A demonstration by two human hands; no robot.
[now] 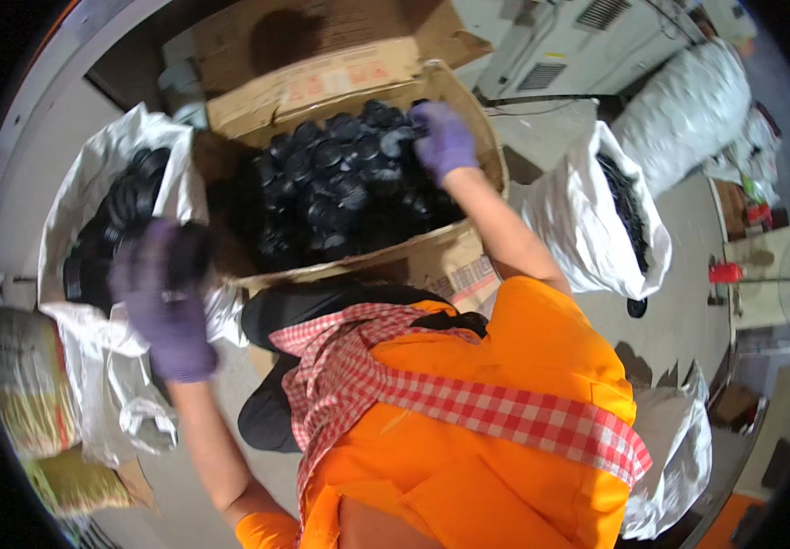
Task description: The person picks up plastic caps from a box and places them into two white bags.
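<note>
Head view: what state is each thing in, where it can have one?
Cardboard box: open, flaps spread
Black round parts: heaped loose in the box
Left white sack: open, black parts inside
Right white sack: open, dark strands inside
Large white sack: bulging
Left hand: gloved, blurred, grip unclear
Right hand: gloved, at the box's right end, grip unclear

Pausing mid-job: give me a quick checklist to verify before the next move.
1. Carton open: ok, black parts exposed.
2. Left white sack open: ok, black pieces show inside.
3. Right hand gripping a part: cannot tell; it is at the carton's right end.
4. Left hand hold secure: cannot tell; blurred, dark object against it.
5. Floor free of loose pieces: not ok, round black piece near right white sack.
</note>
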